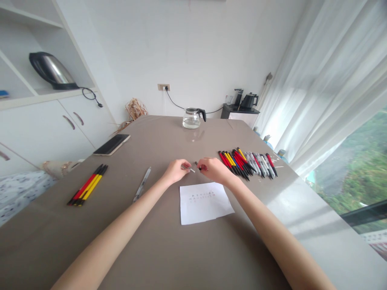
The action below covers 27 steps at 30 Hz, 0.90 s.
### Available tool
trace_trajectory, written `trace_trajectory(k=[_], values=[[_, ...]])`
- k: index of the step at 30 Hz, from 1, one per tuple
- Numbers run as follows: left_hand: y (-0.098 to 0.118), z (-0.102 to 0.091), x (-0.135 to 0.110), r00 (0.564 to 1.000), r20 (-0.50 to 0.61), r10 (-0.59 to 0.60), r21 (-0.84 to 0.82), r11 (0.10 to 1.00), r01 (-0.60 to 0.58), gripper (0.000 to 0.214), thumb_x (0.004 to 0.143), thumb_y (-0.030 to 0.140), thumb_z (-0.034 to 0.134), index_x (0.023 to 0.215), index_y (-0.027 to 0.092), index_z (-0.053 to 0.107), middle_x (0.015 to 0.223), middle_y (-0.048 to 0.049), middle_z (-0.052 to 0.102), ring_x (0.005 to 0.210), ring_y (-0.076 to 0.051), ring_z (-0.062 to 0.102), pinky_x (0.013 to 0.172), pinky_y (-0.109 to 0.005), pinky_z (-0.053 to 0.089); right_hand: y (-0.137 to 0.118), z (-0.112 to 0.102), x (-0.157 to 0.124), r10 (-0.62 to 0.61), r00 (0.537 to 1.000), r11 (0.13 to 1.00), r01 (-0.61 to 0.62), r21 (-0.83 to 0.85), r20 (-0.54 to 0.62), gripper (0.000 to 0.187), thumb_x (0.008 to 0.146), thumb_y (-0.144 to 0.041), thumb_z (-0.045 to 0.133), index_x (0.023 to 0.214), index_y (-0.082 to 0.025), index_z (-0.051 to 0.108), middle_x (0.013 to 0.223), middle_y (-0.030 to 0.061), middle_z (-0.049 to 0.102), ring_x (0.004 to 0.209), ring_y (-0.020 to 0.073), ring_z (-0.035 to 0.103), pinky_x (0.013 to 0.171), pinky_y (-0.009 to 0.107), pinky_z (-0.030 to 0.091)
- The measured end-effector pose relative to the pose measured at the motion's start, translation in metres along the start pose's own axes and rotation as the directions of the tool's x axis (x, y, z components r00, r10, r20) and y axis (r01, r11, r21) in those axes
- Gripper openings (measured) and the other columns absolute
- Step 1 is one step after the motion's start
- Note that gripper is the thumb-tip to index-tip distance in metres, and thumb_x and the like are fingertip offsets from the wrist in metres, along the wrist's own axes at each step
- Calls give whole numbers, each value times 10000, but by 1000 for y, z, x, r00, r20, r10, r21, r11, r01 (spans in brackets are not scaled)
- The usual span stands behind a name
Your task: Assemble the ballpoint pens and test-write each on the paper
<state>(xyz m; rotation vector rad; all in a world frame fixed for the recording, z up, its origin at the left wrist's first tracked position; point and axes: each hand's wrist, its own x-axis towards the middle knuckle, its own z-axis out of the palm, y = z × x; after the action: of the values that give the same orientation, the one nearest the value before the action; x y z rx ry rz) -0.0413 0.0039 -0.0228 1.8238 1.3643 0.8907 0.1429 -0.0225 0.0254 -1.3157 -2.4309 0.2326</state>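
My left hand (177,171) is closed, thumb and fingertips pinching a slim whitish pen part (192,170) that points right. Facing it, my right hand (214,168) pinches a small black pen part (198,165); the fingers hide most of it. A small gap separates the two parts. Just below both hands lies a white sheet of paper (202,211) with rows of small handwritten marks. A clear pen (142,185) rests left of my left forearm. Right of my right hand, several red, yellow, blue and clear pens (242,162) lie side by side.
Red and yellow pens (89,185) lie together on the table's left side, with a phone (112,145) farther back. At the far edge stands a glass pot (192,119) holding clear liquid. A white curtain (317,80) hangs right of the table (157,249).
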Motion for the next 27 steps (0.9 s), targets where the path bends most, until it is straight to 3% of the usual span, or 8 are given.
trace_trajectory(k=[5, 9, 14, 16, 21, 24, 27], values=[[-2, -1, 1, 999, -2, -41, -111, 993, 41, 147, 593, 194, 631, 739, 203, 622, 700, -26, 624, 596, -140, 545, 632, -273, 446, 0, 6, -2, -7, 993, 995, 18, -101, 116, 283, 682, -62, 452, 846, -224, 615, 823, 13, 626, 722, 127, 549, 626, 200, 354], [-1, -3, 1, 1000, -24, -12, -66, 998, 10, 150, 608, 209, 620, 758, 205, 618, 704, -28, 616, 613, -145, 540, 659, -280, 437, 1, 8, -4, -49, 986, 991, 69, -118, 161, 285, 693, -54, 432, 812, -229, 623, 840, 7, 626, 750, 133, 555, 619, 204, 352], [10, -5, -3, 995, -69, 77, 22, 997, -76, 125, 619, 199, 601, 741, 215, 625, 777, -28, 611, 642, -146, 518, 683, -269, 404, 3, 4, -2, 29, 995, 991, -16, -131, 95, 260, 731, -94, 428, 838, -228, 622, 869, 18, 625, 778, 144, 562, 621, 204, 358], [20, -6, -8, 986, -70, 153, 145, 979, -142, 102, 662, 223, 570, 748, 226, 625, 825, -25, 598, 688, -149, 518, 706, -266, 385, 4, -1, -1, 76, 997, 988, -72, -136, 23, 254, 751, -119, 418, 874, -227, 612, 892, 25, 624, 799, 149, 563, 635, 206, 363], [51, 1, -25, 916, 0, 400, 558, 760, -332, 152, 763, 237, 476, 822, 231, 616, 921, -41, 544, 877, -185, 470, 784, -309, 310, 9, -18, -2, 207, 958, 969, -229, -95, -199, 248, 797, -186, 370, 937, -219, 572, 936, 36, 617, 811, 153, 561, 662, 221, 370], [61, 8, -32, 870, 75, 487, 645, 641, -415, 187, 789, 208, 438, 845, 219, 616, 945, -60, 521, 896, -189, 437, 809, -347, 266, 13, -25, -3, 298, 920, 943, -325, -73, -253, 263, 802, -202, 355, 950, -222, 571, 897, 43, 624, 802, 159, 561, 654, 229, 371], [61, 12, -33, 875, 96, 475, 657, 630, -414, 201, 798, 211, 422, 839, 215, 619, 909, -68, 522, 886, -191, 425, 818, -365, 240, 16, -27, -4, 361, 899, 919, -388, -73, -248, 260, 793, -229, 372, 944, -232, 583, 855, 46, 630, 780, 167, 563, 634, 235, 374]])
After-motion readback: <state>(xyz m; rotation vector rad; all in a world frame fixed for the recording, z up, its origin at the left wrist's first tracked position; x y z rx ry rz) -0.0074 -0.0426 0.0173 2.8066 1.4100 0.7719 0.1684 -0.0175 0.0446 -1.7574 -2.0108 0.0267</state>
